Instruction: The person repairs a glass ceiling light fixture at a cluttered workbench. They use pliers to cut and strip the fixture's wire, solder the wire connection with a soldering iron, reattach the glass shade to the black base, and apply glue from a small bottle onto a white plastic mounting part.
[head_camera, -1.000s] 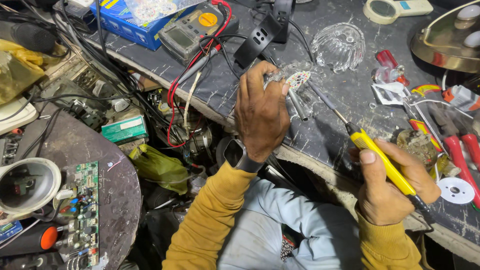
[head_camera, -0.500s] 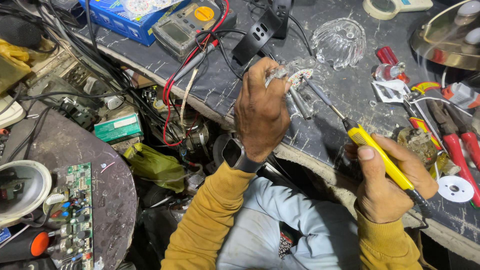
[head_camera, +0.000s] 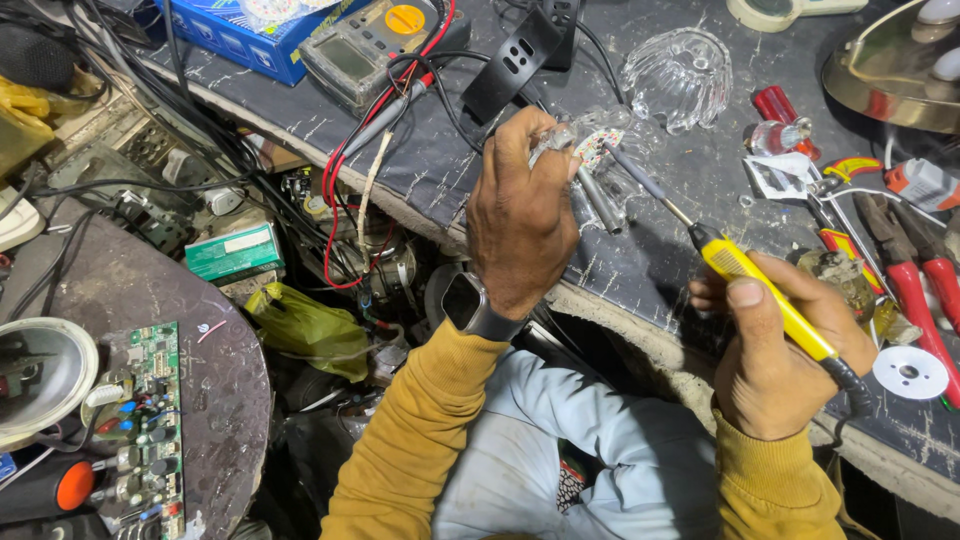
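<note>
- Fingers of left hand (head_camera: 520, 225) pinched on small round circuit disc (head_camera: 597, 143), held above dark bench top (head_camera: 440, 160); fingers of right hand (head_camera: 775, 360) clenched around yellow soldering iron (head_camera: 765, 290), tip touching or just short of disc; cannot tell which.
- Blue flat carton (head_camera: 265, 35) at far bench edge, pale printed top, contents not visible.
- Grey multimeter (head_camera: 365, 45) just beside carton, yellow dial, red leads trailing.
- Green rectangular box (head_camera: 235, 252) below bench, white label on top.
- White round bowl (head_camera: 40, 375) far left, holding dark parts; green circuit board (head_camera: 150, 420) beside it.
- Clear ribbed glass cup (head_camera: 680, 75) beyond disc, seemingly hollow.
</note>
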